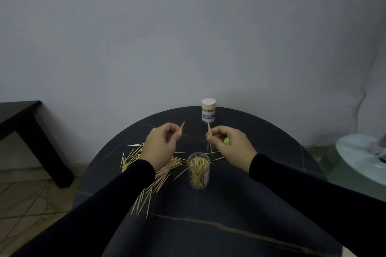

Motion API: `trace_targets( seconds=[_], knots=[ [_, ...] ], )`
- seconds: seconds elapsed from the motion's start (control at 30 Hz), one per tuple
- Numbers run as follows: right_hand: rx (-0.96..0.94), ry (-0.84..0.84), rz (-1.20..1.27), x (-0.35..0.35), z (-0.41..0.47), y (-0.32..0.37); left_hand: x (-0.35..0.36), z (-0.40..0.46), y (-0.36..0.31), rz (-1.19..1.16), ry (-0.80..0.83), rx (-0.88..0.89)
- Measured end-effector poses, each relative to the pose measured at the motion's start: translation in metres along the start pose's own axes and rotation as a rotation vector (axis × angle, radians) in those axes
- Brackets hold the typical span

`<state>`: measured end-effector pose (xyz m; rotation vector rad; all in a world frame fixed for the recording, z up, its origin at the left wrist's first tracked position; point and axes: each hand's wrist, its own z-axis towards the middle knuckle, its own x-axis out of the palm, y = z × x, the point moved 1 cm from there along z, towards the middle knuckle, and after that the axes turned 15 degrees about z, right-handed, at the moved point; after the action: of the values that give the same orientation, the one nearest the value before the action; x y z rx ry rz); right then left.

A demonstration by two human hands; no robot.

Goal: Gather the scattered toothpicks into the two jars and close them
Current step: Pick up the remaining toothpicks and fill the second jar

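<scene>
Open clear jar, no lid, partly filled w/ toothpicks standing upright, sits on the dark round table just below and between both hands; a second jar w/ white cap on, also holding toothpicks, stands just beyond the fingertips. Left hand & right hand, fingers curled, each pinch a few toothpicks between thumb & fingertips, tips pointing up. Loose toothpicks lie scattered under and near the left wrist, a few under the right fingers.
</scene>
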<state>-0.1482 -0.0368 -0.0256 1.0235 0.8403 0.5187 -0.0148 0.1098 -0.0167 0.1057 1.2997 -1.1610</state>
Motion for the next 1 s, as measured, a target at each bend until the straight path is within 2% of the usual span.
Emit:
trace_targets(
  seconds=[0.17,0.37,0.6,0.9,1.0],
  knots=[
    [-0.036,0.031,0.276,0.000,-0.006,0.013,-0.019,-0.006,-0.013,-0.393,0.028,-0.091],
    [-0.078,0.027,0.324,0.001,-0.008,0.015,-0.014,-0.016,-0.019,-0.542,0.232,-0.082],
    [-0.052,0.232,0.286,0.002,-0.010,0.008,-0.022,-0.016,-0.019,-0.437,0.514,-0.083],
    [-0.055,0.311,0.177,-0.001,-0.008,-0.002,-0.015,-0.018,-0.010,-0.343,0.632,-0.114],
    [-0.067,0.322,0.118,-0.003,-0.008,-0.003,-0.015,-0.016,-0.006,-0.375,0.639,-0.103]
  ],
)
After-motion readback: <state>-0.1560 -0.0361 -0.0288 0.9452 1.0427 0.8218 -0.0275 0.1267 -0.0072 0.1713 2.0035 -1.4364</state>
